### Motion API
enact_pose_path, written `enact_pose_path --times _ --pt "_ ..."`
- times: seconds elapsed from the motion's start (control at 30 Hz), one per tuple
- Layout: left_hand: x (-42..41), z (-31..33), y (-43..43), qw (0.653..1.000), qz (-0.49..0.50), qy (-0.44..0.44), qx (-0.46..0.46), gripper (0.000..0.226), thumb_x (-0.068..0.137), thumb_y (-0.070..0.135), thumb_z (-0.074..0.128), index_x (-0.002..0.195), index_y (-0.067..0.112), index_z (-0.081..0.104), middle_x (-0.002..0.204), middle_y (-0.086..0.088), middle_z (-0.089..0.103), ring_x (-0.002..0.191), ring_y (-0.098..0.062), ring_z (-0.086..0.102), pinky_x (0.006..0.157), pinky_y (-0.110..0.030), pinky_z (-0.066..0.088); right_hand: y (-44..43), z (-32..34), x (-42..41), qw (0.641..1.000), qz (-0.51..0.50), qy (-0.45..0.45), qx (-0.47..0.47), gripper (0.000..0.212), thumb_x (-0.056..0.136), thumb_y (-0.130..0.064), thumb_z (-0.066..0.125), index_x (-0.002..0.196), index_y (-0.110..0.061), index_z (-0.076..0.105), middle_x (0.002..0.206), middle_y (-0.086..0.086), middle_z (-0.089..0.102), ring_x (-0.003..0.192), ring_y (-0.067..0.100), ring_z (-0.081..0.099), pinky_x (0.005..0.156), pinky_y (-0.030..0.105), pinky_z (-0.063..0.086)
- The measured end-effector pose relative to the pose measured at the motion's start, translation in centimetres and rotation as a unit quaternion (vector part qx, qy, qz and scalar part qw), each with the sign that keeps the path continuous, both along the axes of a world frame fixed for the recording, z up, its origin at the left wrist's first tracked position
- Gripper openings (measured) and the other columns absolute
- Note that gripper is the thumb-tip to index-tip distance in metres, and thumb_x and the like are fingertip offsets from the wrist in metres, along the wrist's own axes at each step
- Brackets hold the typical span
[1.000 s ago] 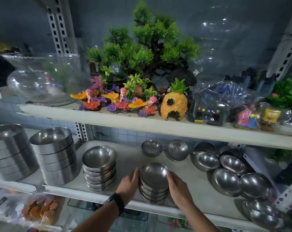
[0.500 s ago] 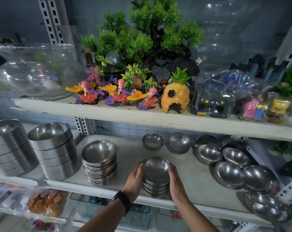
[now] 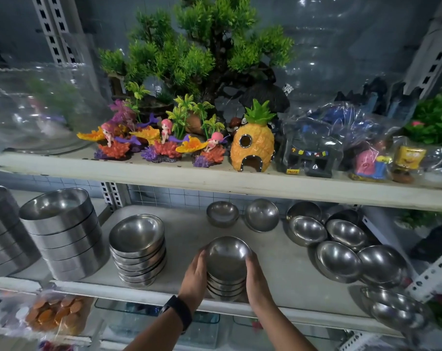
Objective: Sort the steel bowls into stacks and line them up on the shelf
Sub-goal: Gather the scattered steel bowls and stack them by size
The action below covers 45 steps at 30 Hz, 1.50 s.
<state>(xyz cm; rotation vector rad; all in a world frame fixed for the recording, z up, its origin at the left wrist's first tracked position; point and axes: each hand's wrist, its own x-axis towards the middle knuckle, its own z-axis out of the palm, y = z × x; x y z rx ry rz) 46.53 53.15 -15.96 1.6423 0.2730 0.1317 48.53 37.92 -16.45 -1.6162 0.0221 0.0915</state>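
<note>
Head view: the fingers [image 3: 201, 257] of the left hand [image 3: 194, 277] curl round the left side of a small stack [image 3: 226, 257] of steel bowls. The right hand [image 3: 256, 282] curls round its right side, so the two hands clamp it between them. A black watch [image 3: 176, 312] bands the left wrist. The stack is at the front edge of the lower shelf [image 3: 285, 264]. Just left of it stands a taller stack [image 3: 137, 249], and further left a drum stack [image 3: 63, 236] of straight-walled bowls. Behind it two single bowls [image 3: 222, 212] sit near the back. To its right, loose bowls [image 3: 338, 259] lie overlapping.
</note>
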Motion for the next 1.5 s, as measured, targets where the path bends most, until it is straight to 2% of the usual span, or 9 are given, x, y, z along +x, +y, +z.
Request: enact_pose_path --times 0.23,0.37,0.6,0.77,0.97,1.13,1.27,1.33,1.5 --pt "0.2 -0.2 -0.1 1.000 0.006 0.020 -0.019 0.042 0.091 0.067 0.033 0.112 0.045 0.063 0.114 0.015 0.067 0.110 -0.005 0.060 0.094 -0.028 0.046 0.1 0.4 0.0 0.999 0.000 0.034 0.035 0.058 0.090 -0.073 0.037 0.126 -0.033 0.059 0.125 -0.015 0.062 0.114 -0.008 0.053 0.086 0.009 0.041" --pt "0.4 -0.3 -0.1 0.999 0.001 0.026 -0.021 0.062 0.080 0.076 0.032 0.117 0.038 0.065 0.115 0.008 0.070 0.111 -0.009 0.062 0.101 -0.036 0.048 0.3 0.2 0.1 0.998 -0.010 0.044 0.035 0.069 0.076 -0.081 0.036 0.123 -0.036 0.061 0.124 -0.015 0.063 0.115 -0.005 0.055 0.091 0.016 0.042" --pt "0.2 -0.3 -0.1 1.000 -0.002 0.022 -0.013 0.057 0.086 0.071 0.032 0.118 0.037 0.064 0.114 0.009 0.070 0.111 -0.007 0.062 0.100 -0.035 0.048 0.4 -0.2 0.0 0.999 -0.014 0.025 0.024 0.069 0.080 -0.080 0.035 0.127 -0.036 0.060 0.127 -0.013 0.063 0.118 -0.001 0.056 0.102 0.025 0.044" --pt "0.8 -0.4 0.8 0.999 -0.013 0.035 0.015 0.042 0.097 0.062 0.039 0.117 0.036 0.065 0.114 0.006 0.070 0.110 -0.014 0.062 0.092 -0.030 0.046 -0.7 0.0 0.5 0.999 0.014 0.031 -0.029 0.043 0.103 -0.057 0.035 0.131 -0.033 0.057 0.127 -0.014 0.061 0.111 -0.013 0.053 0.084 0.004 0.041" --pt "0.4 0.1 0.8 0.999 -0.028 0.018 0.039 0.029 0.105 0.046 0.037 0.116 0.039 0.063 0.111 0.018 0.067 0.107 0.003 0.059 0.078 -0.007 0.043 -0.9 -0.5 0.5 0.998 0.028 0.018 -0.050 0.036 0.106 -0.046 0.034 0.133 -0.033 0.054 0.130 -0.013 0.058 0.118 -0.008 0.051 0.086 0.003 0.038" --pt "0.5 0.0 1.2 0.997 -0.038 0.011 0.060 0.039 0.097 0.064 0.040 0.114 0.039 0.065 0.110 0.011 0.071 0.108 -0.006 0.064 0.086 -0.022 0.049 -1.3 0.5 0.1 0.997 0.037 0.013 -0.067 0.027 0.107 -0.042 0.038 0.129 -0.035 0.053 0.129 -0.013 0.059 0.116 -0.010 0.052 0.082 -0.001 0.038" --pt "1.2 1.6 2.1 0.989 -0.029 -0.016 0.147 0.062 0.080 0.077 0.034 0.115 0.033 0.060 0.110 0.004 0.069 0.105 -0.015 0.063 0.093 -0.035 0.049 -2.6 3.4 0.2 0.986 0.057 -0.003 -0.155 0.020 0.106 -0.044 0.040 0.115 -0.033 0.054 0.106 -0.014 0.059 0.093 -0.007 0.053 0.071 0.002 0.038" --pt "2.0 3.3 2.5 0.975 -0.018 -0.043 0.218 0.060 0.086 0.069 0.030 0.112 0.024 0.061 0.105 0.001 0.067 0.101 -0.019 0.062 0.090 -0.036 0.048 -3.9 4.9 1.2 0.969 0.055 -0.038 -0.237 0.031 0.105 -0.048 0.038 0.108 -0.024 0.058 0.101 -0.007 0.061 0.093 0.009 0.056 0.077 0.019 0.042" --pt "5.4 7.2 2.6 0.897 -0.031 -0.059 0.437 0.043 0.096 0.057 0.027 0.087 0.024 0.054 0.088 0.002 0.057 0.086 -0.021 0.057 0.073 -0.031 0.041 -7.3 7.8 5.2 0.861 0.049 -0.148 -0.484 0.043 0.101 -0.058 0.037 0.096 -0.024 0.063 0.096 -0.005 0.065 0.088 0.015 0.061 0.075 0.032 0.049"
